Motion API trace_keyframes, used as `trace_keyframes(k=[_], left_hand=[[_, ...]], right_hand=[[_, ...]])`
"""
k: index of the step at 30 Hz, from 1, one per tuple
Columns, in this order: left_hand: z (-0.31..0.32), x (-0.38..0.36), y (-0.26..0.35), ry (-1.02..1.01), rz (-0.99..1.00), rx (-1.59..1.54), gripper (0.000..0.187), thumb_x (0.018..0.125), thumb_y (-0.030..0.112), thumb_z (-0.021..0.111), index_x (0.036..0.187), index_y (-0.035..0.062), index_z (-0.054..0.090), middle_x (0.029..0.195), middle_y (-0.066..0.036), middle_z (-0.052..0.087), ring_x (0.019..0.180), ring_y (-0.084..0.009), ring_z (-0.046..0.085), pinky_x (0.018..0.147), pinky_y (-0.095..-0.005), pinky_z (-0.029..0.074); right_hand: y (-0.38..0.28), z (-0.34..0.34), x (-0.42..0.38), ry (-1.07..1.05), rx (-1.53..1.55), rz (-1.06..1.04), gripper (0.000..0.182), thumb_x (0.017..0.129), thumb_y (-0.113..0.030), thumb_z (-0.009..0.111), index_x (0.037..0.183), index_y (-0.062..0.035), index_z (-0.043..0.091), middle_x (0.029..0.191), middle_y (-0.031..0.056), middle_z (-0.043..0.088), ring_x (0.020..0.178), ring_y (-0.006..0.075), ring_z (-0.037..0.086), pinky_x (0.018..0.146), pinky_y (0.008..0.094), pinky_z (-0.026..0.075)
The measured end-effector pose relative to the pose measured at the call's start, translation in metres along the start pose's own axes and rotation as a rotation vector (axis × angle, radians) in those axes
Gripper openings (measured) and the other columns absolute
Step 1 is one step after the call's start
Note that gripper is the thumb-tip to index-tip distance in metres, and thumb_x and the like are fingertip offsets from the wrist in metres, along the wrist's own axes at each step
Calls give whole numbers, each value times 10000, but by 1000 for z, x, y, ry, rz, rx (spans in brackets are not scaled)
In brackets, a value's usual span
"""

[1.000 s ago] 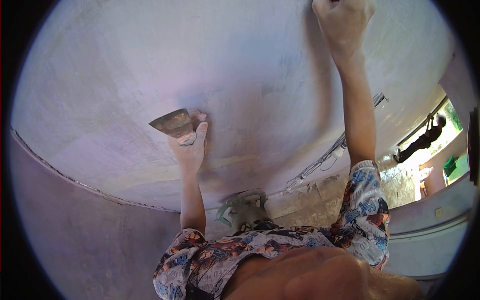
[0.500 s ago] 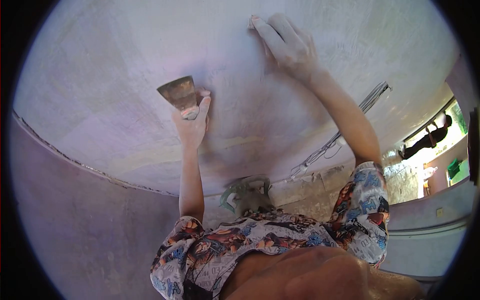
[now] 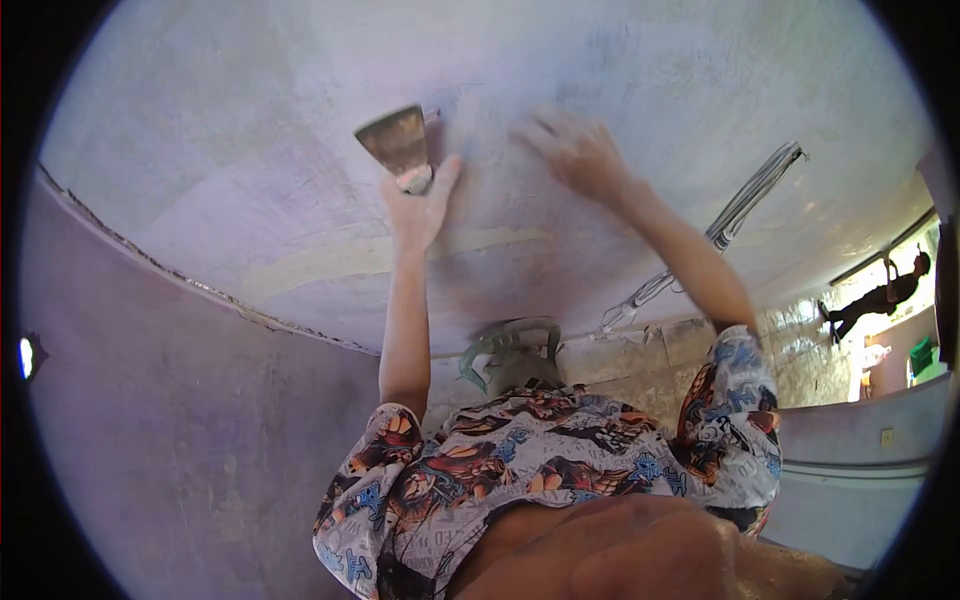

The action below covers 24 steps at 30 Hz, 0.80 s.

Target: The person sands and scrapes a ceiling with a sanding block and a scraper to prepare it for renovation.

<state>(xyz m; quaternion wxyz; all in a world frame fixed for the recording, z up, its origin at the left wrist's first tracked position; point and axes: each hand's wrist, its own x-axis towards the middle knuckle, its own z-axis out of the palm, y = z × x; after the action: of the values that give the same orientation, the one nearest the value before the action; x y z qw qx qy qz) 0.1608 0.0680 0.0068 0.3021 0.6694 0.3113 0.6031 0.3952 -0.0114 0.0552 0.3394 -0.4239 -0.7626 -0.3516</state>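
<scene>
My left hand (image 3: 418, 212) is closed around the handle of a putty knife (image 3: 398, 142), its wide, stained metal blade pointing up and to the left. The thumb lies along the near side of the handle. Higher and to the right, my right hand (image 3: 580, 158) is close against the pale plastered surface (image 3: 330, 60), fingers bent and pointing left. Motion smears its fingertips, so whatever is pinched there does not show clearly. Whitish dust coats both hands. Uneven patches and a yellowish streak (image 3: 400, 258) mark the plaster below them.
A bundle of grey cables (image 3: 755, 195) sticks out from the surface beside my right forearm. Below my hands is a green curved object (image 3: 485, 360), partly hidden by my shirt. A cracked seam (image 3: 215, 287) borders the left wall. At far right another person (image 3: 885, 297) stands by a bright opening.
My right hand has swept down over the plaster and is now blurred. My left hand has moved up and right with the putty knife. The view has shifted slightly.
</scene>
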Motion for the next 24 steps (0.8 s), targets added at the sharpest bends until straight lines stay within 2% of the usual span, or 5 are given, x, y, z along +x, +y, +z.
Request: trace_keyframes(k=[6, 13, 18, 21, 24], left_hand=[[-8, -49, 20, -148, 32, -882, 369, 974, 371, 576, 885, 18, 512, 756, -42, 514, 539, -127, 494, 456, -255, 344], [10, -34, 44, -276, 218, -484, 424, 993, 423, 510, 872, 17, 494, 866, -52, 502, 743, -151, 507, 627, -285, 403], [-16, -12, 80, -726, -42, -60, 493, 967, 505, 491, 1035, 21, 556, 1015, -105, 571, 964, -247, 544, 883, -355, 432], [-55, 38, 87, -471, 490, 177, 606, 947, 557, 469, 1251, 41, 556, 1323, -183, 531, 1277, -341, 469, 1094, -438, 331], [-115, 136, 84, 349, 771, 506, 540, 915, 384, 614, 1291, 2, 542, 1363, -206, 504, 1285, -404, 435, 1079, -457, 342]], right_hand=[[-63, 4, -41, -233, 1209, 503, 98, 784, -102, 767, 879, -96, 741, 1021, 100, 617, 968, 227, 603, 829, 319, 470], [-91, 4, -30, -353, 1486, 410, 134, 759, -69, 788, 878, -52, 729, 1062, 99, 585, 1063, 210, 546, 899, 318, 436], [-89, 0, -24, -310, 1441, 481, 145, 753, -43, 788, 885, -41, 727, 1041, 71, 566, 912, 143, 579, 775, 257, 464], [-77, -9, -28, -181, 1245, 512, 139, 743, 38, 750, 873, -5, 726, 950, 76, 565, 811, 132, 583, 634, 263, 468], [-54, -13, -45, -55, 1490, 714, 98, 786, 42, 711, 879, 29, 685, 912, 80, 549, 649, 124, 563, 520, 258, 432]])
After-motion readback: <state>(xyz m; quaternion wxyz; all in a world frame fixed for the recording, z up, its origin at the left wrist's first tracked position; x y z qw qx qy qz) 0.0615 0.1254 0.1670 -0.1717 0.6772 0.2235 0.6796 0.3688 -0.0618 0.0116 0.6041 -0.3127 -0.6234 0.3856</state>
